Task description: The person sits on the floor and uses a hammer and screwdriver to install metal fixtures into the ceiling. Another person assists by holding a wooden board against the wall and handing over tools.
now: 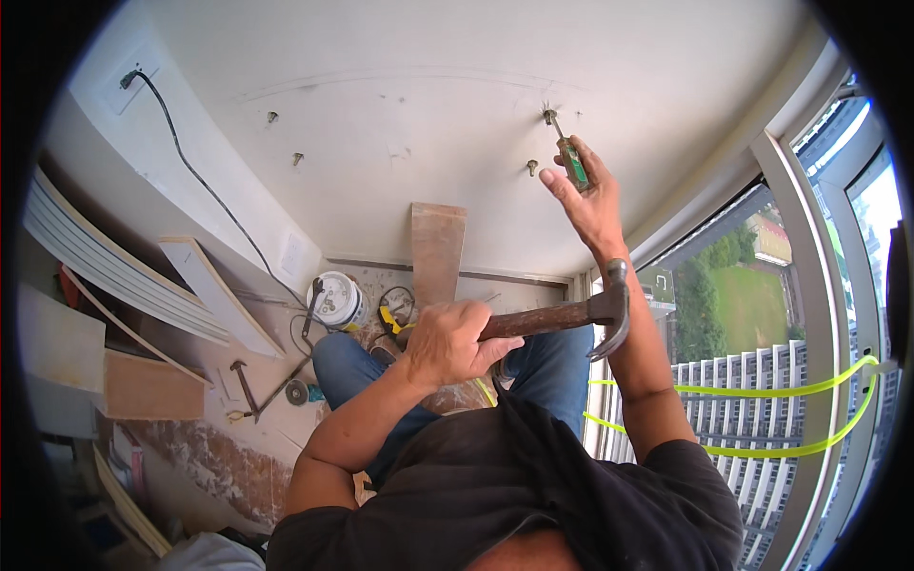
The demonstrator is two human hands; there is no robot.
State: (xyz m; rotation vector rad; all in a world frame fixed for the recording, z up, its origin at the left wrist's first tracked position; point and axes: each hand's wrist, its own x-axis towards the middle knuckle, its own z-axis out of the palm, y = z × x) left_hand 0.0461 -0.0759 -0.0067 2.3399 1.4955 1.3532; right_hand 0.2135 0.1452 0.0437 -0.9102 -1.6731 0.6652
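Note:
My left hand (455, 344) grips the wooden handle of a claw hammer (543, 321), held level across my lap. The hammer's metal head is in front of my right forearm. Up at the white wall (419, 133), my right hand (592, 195) is closed around the green handle of a screwdriver (574, 164). The screwdriver's tip meets a metal anchor bolt (549, 116) that sticks out of the wall. Just below it is another anchor bolt (532, 167). Farther left, two more bolts (273, 117) stick out.
A white bucket (337, 301) and a board (437, 252) stand by the wall's foot. Another hammer (245, 384) lies on the dusty floor. Curved panels (114, 257) lean at left; a black cord (181, 152) hangs from a socket. Yellow-green straps (762, 388) cross the window at right.

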